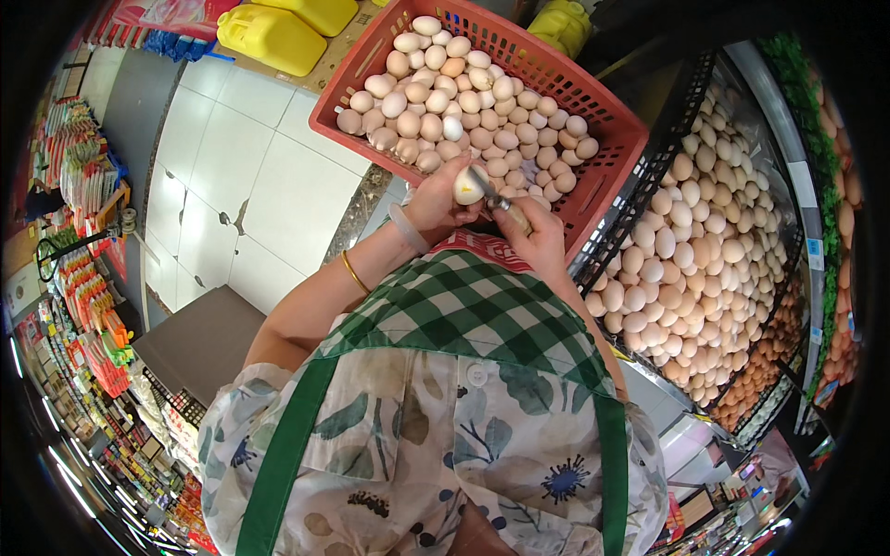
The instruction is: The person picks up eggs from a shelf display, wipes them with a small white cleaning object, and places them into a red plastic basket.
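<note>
Near the close edge of a red plastic crate (334, 104), my left hand (439, 196) holds an egg (467, 189) with a yellow mark on its pale shell. My right hand (539, 233) grips the wooden handle (516, 214) of a small metal-bladed tool (482, 178), whose blade lies against or just over the egg's shell. The exact kind of tool cannot be told. Many loose eggs (437, 101), from cream to light brown, fill much of the crate just beyond both hands.
To the right, a black slotted barrier (667, 149) borders a large display of loose eggs (685, 257). Yellow plastic jugs (272, 38) stand beyond the crate's left side. A dark flat-topped box (201, 340) is at the left, on the tiled floor's near side. Packaged goods (87, 167) line the far left.
</note>
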A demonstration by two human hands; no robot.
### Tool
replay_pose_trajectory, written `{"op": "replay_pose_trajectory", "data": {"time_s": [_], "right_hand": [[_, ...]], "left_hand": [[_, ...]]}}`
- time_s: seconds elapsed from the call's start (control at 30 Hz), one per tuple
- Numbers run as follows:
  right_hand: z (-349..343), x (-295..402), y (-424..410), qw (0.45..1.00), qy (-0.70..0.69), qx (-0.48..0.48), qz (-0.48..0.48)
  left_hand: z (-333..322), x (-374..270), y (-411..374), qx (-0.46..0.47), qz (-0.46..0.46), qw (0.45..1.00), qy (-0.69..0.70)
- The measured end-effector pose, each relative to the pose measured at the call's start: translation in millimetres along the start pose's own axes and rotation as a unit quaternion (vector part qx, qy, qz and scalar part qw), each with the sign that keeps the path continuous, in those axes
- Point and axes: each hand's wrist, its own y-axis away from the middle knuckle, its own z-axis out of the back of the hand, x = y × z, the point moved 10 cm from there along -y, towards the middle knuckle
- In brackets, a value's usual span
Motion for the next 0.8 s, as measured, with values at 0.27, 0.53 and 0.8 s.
{"op": "replay_pose_trajectory", "data": {"time_s": [0.27, 0.53, 0.8], "right_hand": [[2, -1, -3, 1.0, -0.004, 0.006, -0.006], [3, 6, -2, 0.997, 0.065, -0.006, 0.031], [4, 4, -10, 0.998, 0.055, -0.029, 0.013]], "left_hand": [[2, -1, 1, -0.004, 0.005, 1.0, -0.001], [3, -7, 0, 0.015, -0.043, 0.999, 0.018], [12, -10, -1, -0.001, -0.03, 0.999, 0.034]]}}
